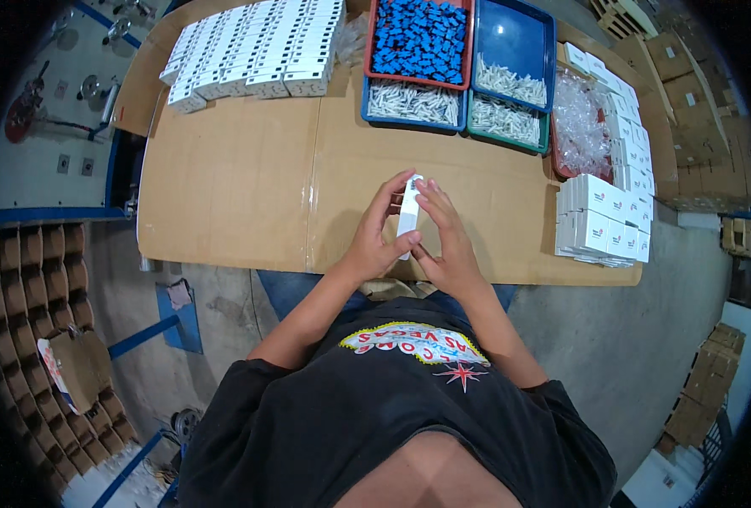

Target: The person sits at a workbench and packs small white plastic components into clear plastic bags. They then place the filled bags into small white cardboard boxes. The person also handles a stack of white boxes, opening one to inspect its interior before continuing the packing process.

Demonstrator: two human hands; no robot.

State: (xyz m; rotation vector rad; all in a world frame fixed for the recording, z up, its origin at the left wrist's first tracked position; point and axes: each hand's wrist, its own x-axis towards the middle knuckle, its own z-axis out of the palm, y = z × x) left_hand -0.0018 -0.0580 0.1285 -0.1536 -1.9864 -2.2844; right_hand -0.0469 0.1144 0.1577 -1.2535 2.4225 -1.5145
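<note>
Holding 1 white box [409, 213], left fingers [390, 188] half-curled, right fingers [440, 206] against it

We are seeing a white box [408, 218] bearing a dark mark, and plain tan cardboard [223, 190]. We are noticing bright blue pieces [418, 41], off-white pieces [511, 85], a red tray [418, 82], a blue tray [504, 35] and a green tray [511, 146]. White cartons [261, 46] are showing rows of dark marks. We are wearing a black shirt [308, 432] with a yellow-edged white panel [413, 342] and a red star [462, 375].
</note>
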